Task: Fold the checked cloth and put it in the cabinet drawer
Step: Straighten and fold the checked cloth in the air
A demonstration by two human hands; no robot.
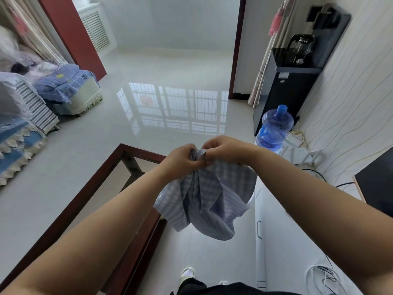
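The checked cloth (pixel 204 199), pale blue and white, hangs bunched in the air in front of me, above the floor. My left hand (pixel 182 159) and my right hand (pixel 225 150) are close together at its top edge, both pinching the fabric. The cloth droops in loose folds below them. A white cabinet (pixel 282 231) with a drawer handle (pixel 259 229) stands low on the right, partly behind the cloth and my right arm.
A glass table with a dark red wooden frame (pixel 95 188) is at lower left. A blue water bottle (pixel 274 128) and a black water dispenser (pixel 285 81) stand by the right wall. Sofas with covers line the left. Cables lie on the cabinet top at lower right.
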